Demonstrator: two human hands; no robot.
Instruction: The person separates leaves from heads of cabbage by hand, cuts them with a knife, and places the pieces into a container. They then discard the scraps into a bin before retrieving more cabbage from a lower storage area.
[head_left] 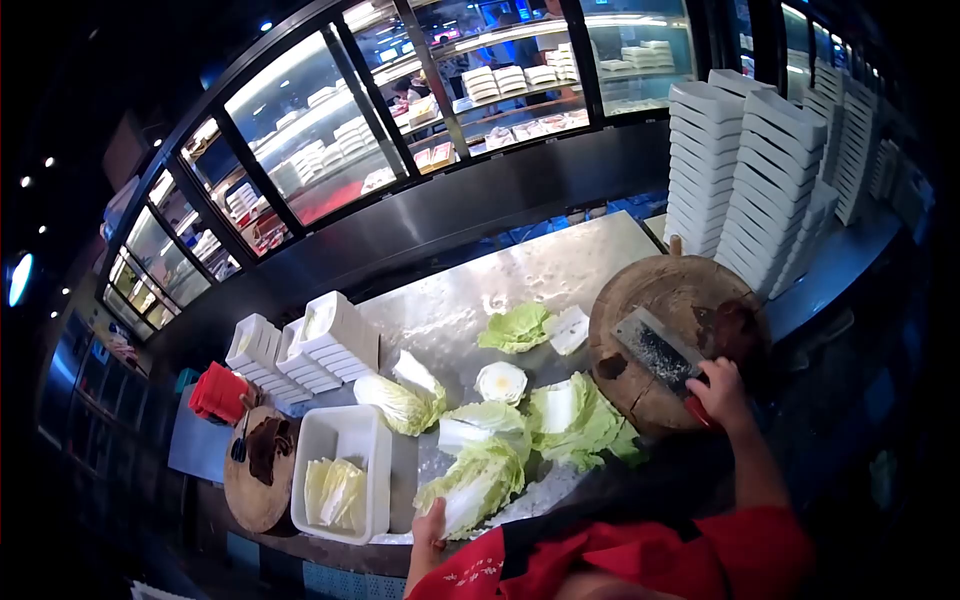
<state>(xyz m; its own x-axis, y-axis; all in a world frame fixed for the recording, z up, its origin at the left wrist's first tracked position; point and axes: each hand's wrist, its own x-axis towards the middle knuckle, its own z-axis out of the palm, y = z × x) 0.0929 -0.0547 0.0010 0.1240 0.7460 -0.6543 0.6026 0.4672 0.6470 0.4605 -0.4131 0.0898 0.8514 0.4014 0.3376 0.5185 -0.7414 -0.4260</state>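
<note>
My left hand [430, 523] grips a cabbage leaf [482, 487] at the metal table's front edge. On the right, my right hand [718, 388] is closed at the red handle of a cleaver [655, 348], whose broad blade lies over the round wooden chopping board [640, 285]. More loose leaves [578, 418] spread between my hands. A cut cabbage base [501, 382] rests behind them, with a green leaf [516, 328] and a pale piece [567, 330] farther back. Cabbage pieces [400, 394] lie left of centre.
A white bin [377, 470] holding cut cabbage [335, 493] stands left, beside another round board [258, 490] with a dark cloth. White tray stacks stand at left [330, 335] and right [700, 150]. Red containers [218, 392] are far left; glass display cases [310, 130] line the back.
</note>
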